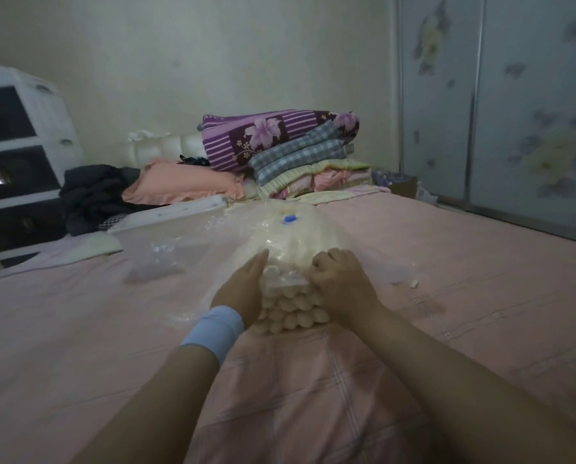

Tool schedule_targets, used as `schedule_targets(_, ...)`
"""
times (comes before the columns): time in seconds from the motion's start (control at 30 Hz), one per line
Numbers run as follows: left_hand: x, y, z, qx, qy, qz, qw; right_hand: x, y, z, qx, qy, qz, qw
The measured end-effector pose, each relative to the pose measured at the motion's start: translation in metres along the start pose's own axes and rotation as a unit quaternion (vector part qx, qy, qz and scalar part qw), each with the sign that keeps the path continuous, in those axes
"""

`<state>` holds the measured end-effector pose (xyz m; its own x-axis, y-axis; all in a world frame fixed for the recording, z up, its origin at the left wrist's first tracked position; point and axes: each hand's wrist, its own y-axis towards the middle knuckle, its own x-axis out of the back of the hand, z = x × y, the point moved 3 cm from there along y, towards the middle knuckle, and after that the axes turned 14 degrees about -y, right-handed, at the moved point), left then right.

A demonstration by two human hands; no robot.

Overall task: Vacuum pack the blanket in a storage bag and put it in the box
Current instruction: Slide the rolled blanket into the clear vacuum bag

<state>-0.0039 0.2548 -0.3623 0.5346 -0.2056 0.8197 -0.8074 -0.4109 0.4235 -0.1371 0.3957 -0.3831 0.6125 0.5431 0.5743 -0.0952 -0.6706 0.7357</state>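
Observation:
A folded cream blanket (291,309) lies on the pink bed, most of it inside a clear plastic storage bag (290,239) with a blue valve (289,218) on top. The blanket's near end sticks out of the bag mouth. My left hand (243,289) lies flat against the blanket's left side, fingers straight. My right hand (338,279) is clenched on the bag's edge at the right side of the mouth. A clear plastic box (166,242) with a white lid (169,214) stands on the bed, left of the bag.
The pink bed sheet (447,296) spreads all around. At the head of the bed lie a stack of folded blankets (293,152), a peach pillow (183,184) and dark clothes (96,192). A white drawer unit (22,155) stands left; wardrobe doors (514,105) right.

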Motion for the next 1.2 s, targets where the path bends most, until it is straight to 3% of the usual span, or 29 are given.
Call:
schedule_targets(0.07, -0.007, -0.012, 0.018, -0.01, 0.014, 0.071, 0.997, -0.009, -0.01, 0.006, 0.023, 0.018, 0.056, 0.998)
schedule_targets(0.2, -0.012, -0.041, 0.036, -0.106, 0.095, 0.006, 0.99, 0.001, -0.011, 0.022, 0.064, -0.03, 0.082, 0.994)
schedule_targets(0.23, -0.01, -0.044, 0.041, -0.089, 0.081, -0.001, 0.993, 0.002, -0.007, 0.027, 0.072, -0.036, 0.094, 0.992)
schedule_targets(0.4, -0.01, -0.047, 0.07, -0.002, 0.087, 0.115, 0.99, -0.024, 0.007, 0.05, 0.115, -0.029, 0.149, 0.982)
schedule_targets(0.53, -0.022, -0.022, 0.084, 0.044, 0.098, 0.143, 0.984, -0.049, 0.013, 0.056, 0.099, -0.002, 0.149, 0.984)
schedule_targets(0.7, -0.021, 0.03, 0.096, -0.011, 0.168, 0.087, 0.982, -0.078, 0.046, 0.042, 0.084, 0.021, 0.153, 0.984)
schedule_targets(0.9, -0.039, 0.064, 0.123, -0.01, 0.189, 0.15, 0.97, -0.112, 0.067, 0.033, 0.064, 0.021, 0.119, 0.991)
schedule_targets(1.03, -0.041, 0.07, 0.149, -0.057, 0.235, 0.086, 0.967, -0.13, 0.073, 0.032, 0.046, 0.029, 0.111, 0.992)
schedule_targets(1.1, -0.043, 0.079, 0.155, -0.07, 0.226, 0.078, 0.969, -0.134, 0.076, 0.034, 0.038, 0.037, 0.117, 0.992)
schedule_targets(1.2, -0.033, 0.091, 0.138, -0.062, 0.177, 0.125, 0.974, -0.131, 0.083, 0.033, 0.023, 0.055, 0.166, 0.984)
